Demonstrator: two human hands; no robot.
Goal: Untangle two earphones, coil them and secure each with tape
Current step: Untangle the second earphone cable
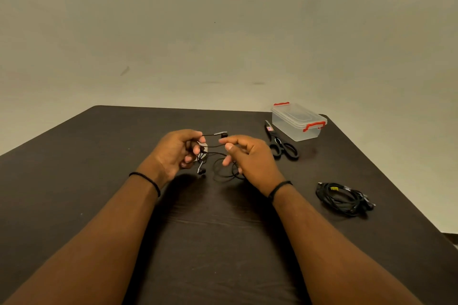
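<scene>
A black earphone cable [219,168] hangs in loose loops between my hands above the dark table [99,181]. My left hand [177,150] pinches the cable near its plug [221,134], which sticks out to the right. An earbud [202,169] dangles below that hand. My right hand [250,156] has curled fingers, with cable loops running under its lower fingers; its thumb and forefinger are close to the plug without clearly touching it. A second black earphone [343,198], coiled and bound with a yellow tape strip, lies at the right.
Black scissors [281,146] lie behind my right hand. A clear plastic box with red clips [298,121] stands at the table's far right corner. A pale wall rises behind the table.
</scene>
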